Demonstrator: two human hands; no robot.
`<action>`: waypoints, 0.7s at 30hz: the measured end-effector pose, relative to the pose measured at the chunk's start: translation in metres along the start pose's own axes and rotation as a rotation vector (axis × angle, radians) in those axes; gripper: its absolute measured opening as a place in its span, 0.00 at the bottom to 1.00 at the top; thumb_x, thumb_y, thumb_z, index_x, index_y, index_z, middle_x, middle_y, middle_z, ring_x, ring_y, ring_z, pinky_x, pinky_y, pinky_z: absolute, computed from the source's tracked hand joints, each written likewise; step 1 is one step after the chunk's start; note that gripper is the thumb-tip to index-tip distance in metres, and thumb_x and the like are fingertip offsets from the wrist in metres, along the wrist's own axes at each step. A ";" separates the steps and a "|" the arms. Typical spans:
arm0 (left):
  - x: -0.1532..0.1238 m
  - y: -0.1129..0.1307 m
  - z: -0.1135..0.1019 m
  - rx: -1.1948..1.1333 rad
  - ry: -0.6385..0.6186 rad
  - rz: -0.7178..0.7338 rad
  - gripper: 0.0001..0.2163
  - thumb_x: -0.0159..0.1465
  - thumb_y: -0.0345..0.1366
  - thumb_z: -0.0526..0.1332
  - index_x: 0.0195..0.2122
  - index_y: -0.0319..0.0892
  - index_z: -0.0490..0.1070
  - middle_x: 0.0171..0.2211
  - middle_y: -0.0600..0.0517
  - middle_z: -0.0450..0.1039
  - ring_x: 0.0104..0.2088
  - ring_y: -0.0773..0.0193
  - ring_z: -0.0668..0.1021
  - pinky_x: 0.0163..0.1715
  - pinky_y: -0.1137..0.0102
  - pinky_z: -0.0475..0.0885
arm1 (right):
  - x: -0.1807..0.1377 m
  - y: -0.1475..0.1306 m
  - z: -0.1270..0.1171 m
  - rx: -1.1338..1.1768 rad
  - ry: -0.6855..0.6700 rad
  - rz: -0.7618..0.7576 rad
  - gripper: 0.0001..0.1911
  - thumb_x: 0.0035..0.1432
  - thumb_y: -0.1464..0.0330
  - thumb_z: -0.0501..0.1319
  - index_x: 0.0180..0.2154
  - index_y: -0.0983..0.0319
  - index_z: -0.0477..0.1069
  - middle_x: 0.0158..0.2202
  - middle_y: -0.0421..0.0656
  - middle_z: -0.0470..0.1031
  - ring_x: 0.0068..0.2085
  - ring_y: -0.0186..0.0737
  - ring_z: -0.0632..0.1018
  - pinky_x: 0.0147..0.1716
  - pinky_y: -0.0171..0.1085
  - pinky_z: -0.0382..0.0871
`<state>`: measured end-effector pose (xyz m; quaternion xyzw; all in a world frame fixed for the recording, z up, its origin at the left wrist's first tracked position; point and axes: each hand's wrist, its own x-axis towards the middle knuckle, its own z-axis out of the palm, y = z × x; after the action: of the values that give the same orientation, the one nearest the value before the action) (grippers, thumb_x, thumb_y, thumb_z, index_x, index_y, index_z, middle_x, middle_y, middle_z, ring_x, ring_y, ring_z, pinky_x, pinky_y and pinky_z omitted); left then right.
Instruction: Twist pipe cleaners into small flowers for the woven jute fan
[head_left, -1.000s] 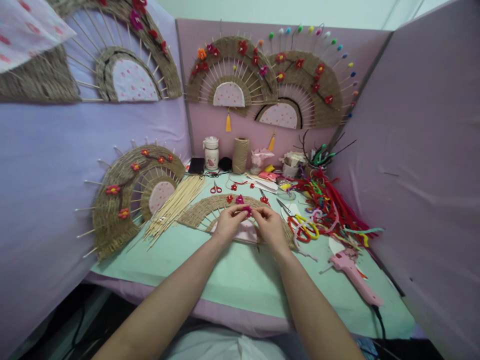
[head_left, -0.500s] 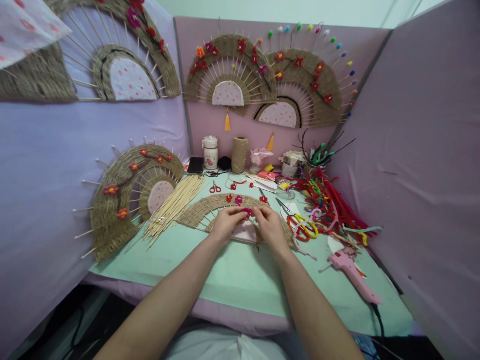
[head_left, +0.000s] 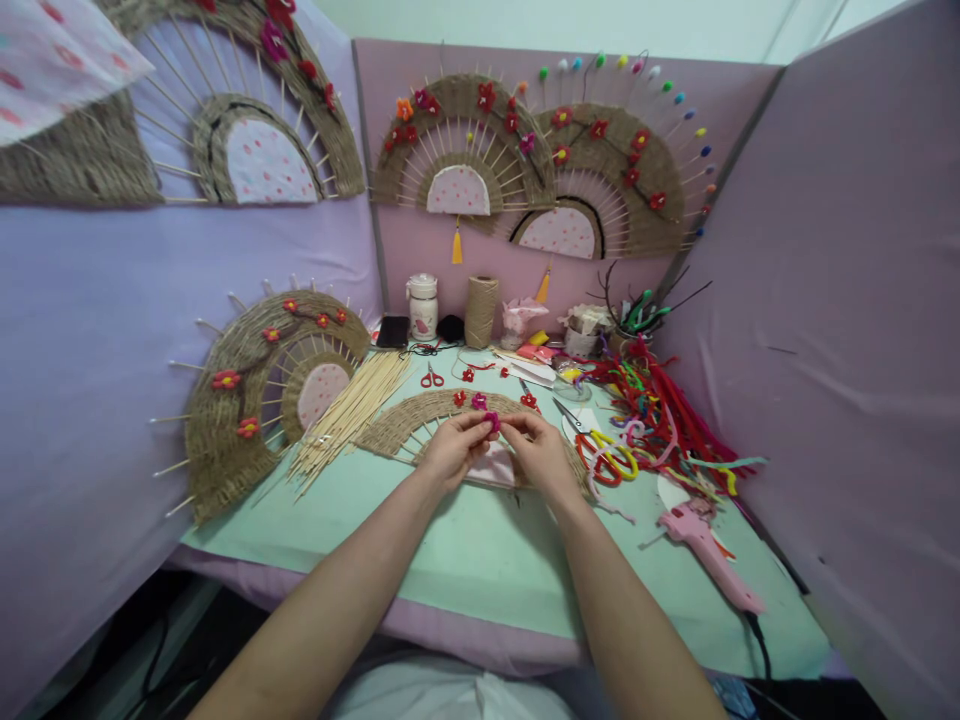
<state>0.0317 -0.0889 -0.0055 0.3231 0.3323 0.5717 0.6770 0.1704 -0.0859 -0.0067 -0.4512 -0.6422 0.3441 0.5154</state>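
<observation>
Between the fingertips of my left hand [head_left: 453,446] and my right hand [head_left: 537,448] is a small magenta pipe-cleaner flower [head_left: 492,422]. Both hands are closed in a pinch on it, above a twine-wrapped fan [head_left: 405,420] that lies on the table. The fan's dotted fabric centre [head_left: 493,466] shows partly below my fingers; my hands cover its middle. Along the fan's upper edge sit a red flower [head_left: 460,398], a magenta flower [head_left: 479,401] and another red flower [head_left: 529,401].
Bamboo sticks [head_left: 352,410] lie to the left, near a standing fan [head_left: 247,400]. Small red scissors [head_left: 431,377] are behind. Rightward are larger scissors [head_left: 611,455], a heap of pipe cleaners [head_left: 660,410] and a pink glue gun [head_left: 709,560] with its cord. A twine spool [head_left: 481,312] stands at the back.
My fingers have shifted slightly around the magenta flower, which moved a little left and up. The whole view has tilted slightly; the other things lie as before.
</observation>
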 end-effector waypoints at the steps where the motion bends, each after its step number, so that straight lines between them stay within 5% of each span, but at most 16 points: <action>1: 0.000 0.000 0.000 -0.011 -0.008 -0.005 0.10 0.47 0.30 0.69 0.31 0.35 0.74 0.25 0.51 0.73 0.23 0.74 0.72 0.23 0.79 0.66 | -0.001 -0.002 0.000 -0.016 0.001 -0.013 0.12 0.51 0.61 0.58 0.31 0.63 0.73 0.30 0.43 0.76 0.32 0.38 0.74 0.34 0.36 0.66; 11: 0.000 0.002 0.000 -0.175 -0.080 -0.166 0.06 0.51 0.20 0.64 0.29 0.35 0.72 0.24 0.52 0.70 0.23 0.75 0.71 0.25 0.80 0.68 | -0.001 -0.005 -0.001 -0.046 0.000 0.005 0.12 0.52 0.59 0.57 0.27 0.62 0.68 0.27 0.41 0.71 0.29 0.36 0.70 0.30 0.33 0.63; 21: 0.000 0.006 -0.008 -0.206 -0.224 -0.255 0.08 0.51 0.20 0.64 0.32 0.35 0.72 0.26 0.51 0.71 0.24 0.75 0.71 0.25 0.80 0.67 | 0.000 -0.004 0.000 0.106 -0.090 0.083 0.14 0.52 0.57 0.56 0.28 0.61 0.68 0.27 0.40 0.72 0.28 0.36 0.70 0.29 0.33 0.64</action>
<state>0.0214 -0.0881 -0.0055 0.2689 0.2328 0.4729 0.8061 0.1699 -0.0873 -0.0035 -0.4339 -0.6262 0.4185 0.4944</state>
